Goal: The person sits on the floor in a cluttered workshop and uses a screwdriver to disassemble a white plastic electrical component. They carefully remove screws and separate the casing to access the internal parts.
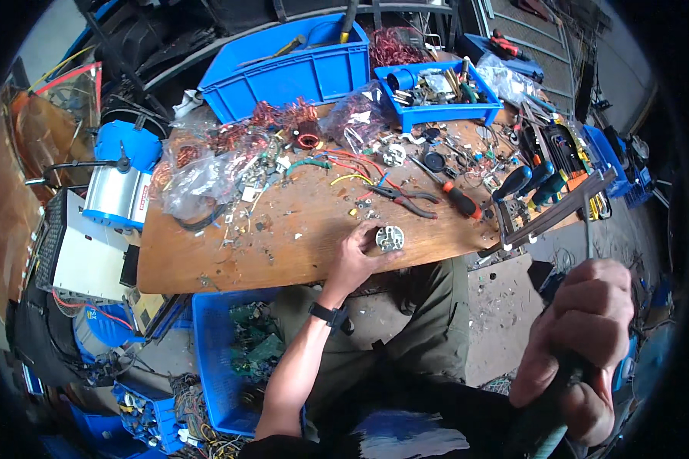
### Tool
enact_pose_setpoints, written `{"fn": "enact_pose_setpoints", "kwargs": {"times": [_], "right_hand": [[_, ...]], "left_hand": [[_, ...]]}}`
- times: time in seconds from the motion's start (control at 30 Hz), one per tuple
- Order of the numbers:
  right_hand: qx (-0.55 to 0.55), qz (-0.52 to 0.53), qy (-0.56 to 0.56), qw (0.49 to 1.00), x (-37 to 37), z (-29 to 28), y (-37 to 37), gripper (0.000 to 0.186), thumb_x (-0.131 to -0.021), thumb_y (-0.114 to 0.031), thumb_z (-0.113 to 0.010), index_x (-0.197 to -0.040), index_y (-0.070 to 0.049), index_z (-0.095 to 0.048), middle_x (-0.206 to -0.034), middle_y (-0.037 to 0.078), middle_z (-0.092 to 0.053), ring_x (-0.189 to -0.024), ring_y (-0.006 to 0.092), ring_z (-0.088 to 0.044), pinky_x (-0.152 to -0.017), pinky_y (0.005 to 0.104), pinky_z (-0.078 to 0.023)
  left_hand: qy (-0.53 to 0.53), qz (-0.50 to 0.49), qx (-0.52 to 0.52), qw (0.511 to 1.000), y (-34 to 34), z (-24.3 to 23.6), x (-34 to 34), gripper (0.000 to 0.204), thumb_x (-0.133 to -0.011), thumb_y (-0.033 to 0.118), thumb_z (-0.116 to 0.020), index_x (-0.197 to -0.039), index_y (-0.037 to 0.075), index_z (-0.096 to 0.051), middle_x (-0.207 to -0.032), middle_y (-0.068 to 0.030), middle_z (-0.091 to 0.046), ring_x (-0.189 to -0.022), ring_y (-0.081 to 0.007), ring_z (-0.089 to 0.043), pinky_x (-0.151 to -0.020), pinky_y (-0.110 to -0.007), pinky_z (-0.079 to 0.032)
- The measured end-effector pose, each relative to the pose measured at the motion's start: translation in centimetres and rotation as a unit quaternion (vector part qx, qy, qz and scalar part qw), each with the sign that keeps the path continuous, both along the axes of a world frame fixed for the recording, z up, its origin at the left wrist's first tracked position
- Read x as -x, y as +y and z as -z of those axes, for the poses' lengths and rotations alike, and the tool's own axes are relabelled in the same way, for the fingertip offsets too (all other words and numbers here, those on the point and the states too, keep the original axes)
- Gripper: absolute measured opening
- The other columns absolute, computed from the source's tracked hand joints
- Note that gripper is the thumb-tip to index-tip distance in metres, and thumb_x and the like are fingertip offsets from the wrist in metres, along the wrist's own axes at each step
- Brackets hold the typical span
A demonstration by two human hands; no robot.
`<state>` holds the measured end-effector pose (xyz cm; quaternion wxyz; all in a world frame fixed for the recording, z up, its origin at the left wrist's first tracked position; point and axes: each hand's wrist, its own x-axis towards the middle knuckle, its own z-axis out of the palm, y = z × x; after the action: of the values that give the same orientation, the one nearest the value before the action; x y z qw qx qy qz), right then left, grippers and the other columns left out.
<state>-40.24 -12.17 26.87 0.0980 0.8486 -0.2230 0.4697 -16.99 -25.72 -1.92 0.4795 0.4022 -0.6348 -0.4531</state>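
Observation:
My left hand (355, 258) grips a round, pale metal motor end cap (390, 239) at the table's front edge, its hollow side with cut-outs facing up. Raised at the lower right, my right hand (578, 344) is a fist around a tool with a dark green handle (545, 425). A thin metal rod (588, 229) runs up from that fist; I cannot tell what its far end is. Beyond my left hand lie pliers (406, 200) with dark red handles and a screwdriver (461, 200) with a red and black handle.
Copper wire scraps, a plastic bag (207, 183) and small parts litter the wooden table (184, 264). Behind are a big blue crate (291, 73) and a blue parts bin (444, 115). A dark bar frame (559, 210) spans the right corner. A blue basket (207, 359) holds green boards.

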Motion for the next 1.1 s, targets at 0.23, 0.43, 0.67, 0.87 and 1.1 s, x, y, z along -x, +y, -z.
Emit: {"fn": "enact_pose_setpoints", "kwargs": {"times": [0.23,0.43,0.67,0.87,1.1], "right_hand": [[-0.016,-0.087,0.053,0.995,1.7,-6.2,4.7,0.028,-0.078,-0.046,-0.062,-0.091,-0.022,-0.061,-0.069,-0.001,-0.062,-0.070,0.0198,-0.050,-0.066,0.0328,-0.038],[-0.053,-0.029,0.058,0.996,2.6,-7.0,7.9,0.035,-0.085,-0.050,-0.059,-0.092,-0.016,-0.056,-0.066,-0.006,-0.062,-0.071,0.0158,-0.046,-0.070,0.0323,-0.036],[-0.034,0.040,0.092,0.994,3.5,-8.9,12.0,0.041,-0.089,-0.052,-0.058,-0.097,-0.013,-0.056,-0.065,-0.008,-0.061,-0.070,0.0135,-0.045,-0.069,0.0327,-0.034],[0.156,0.011,0.052,0.986,1.5,-6.9,9.9,0.031,-0.084,-0.041,-0.067,-0.102,-0.016,-0.059,-0.068,-0.004,-0.055,-0.062,0.0163,-0.050,-0.058,0.0351,-0.037],[0.028,0.079,-0.072,0.994,2.0,3.1,2.0,0.018,-0.076,-0.013,-0.073,-0.086,-0.007,-0.059,-0.069,0.003,-0.053,-0.056,0.0210,-0.055,-0.054,0.0311,-0.043]], "left_hand": [[0.047,0.065,0.009,0.997,-0.7,-1.6,3.4,0.054,-0.079,0.007,-0.087,-0.125,-0.002,-0.058,-0.109,-0.0082,-0.072,-0.098,-0.0126,-0.069,-0.088,-0.028,-0.057],[0.054,0.050,-0.027,0.997,0.4,-0.7,1.2,0.051,-0.080,0.005,-0.085,-0.123,-0.003,-0.059,-0.111,-0.0107,-0.072,-0.099,-0.0154,-0.069,-0.090,-0.031,-0.058],[0.090,0.056,-0.033,0.994,-0.6,-0.1,1.6,0.048,-0.079,0.001,-0.085,-0.120,-0.001,-0.060,-0.110,-0.0077,-0.071,-0.100,-0.0142,-0.068,-0.092,-0.030,-0.057],[0.049,0.053,0.002,0.997,-1.2,0.4,2.0,0.051,-0.078,0.002,-0.086,-0.122,-0.002,-0.061,-0.109,-0.0072,-0.071,-0.098,-0.0134,-0.068,-0.089,-0.030,-0.058],[0.075,0.057,0.002,0.996,0.1,-1.5,1.2,0.050,-0.080,0.001,-0.084,-0.124,-0.003,-0.060,-0.111,-0.0068,-0.071,-0.101,-0.0141,-0.068,-0.093,-0.031,-0.056]]}}
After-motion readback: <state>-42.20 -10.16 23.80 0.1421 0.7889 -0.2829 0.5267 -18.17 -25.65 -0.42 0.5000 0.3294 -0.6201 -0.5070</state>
